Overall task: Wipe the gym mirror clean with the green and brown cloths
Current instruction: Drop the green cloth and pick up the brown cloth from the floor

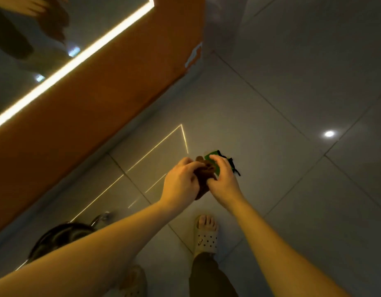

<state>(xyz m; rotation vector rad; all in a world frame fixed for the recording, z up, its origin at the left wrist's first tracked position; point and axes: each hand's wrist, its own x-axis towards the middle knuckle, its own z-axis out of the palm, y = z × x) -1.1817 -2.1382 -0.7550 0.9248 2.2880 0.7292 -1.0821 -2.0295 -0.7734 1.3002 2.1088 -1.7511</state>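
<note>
While both hands are meeting well below the light-edged gym mirror (95, 24), the left hand (181, 181) is pinching the crumpled brown cloth (203, 183) and the right hand (225, 179) is curling its fingers over the small green cloth (214, 160). Both cloths are looking light and limp, best bunched into the palm. The brown one is hanging lengthwise toward the person.

Grey tiled floor (292, 99); orange wall (89, 125)
</note>
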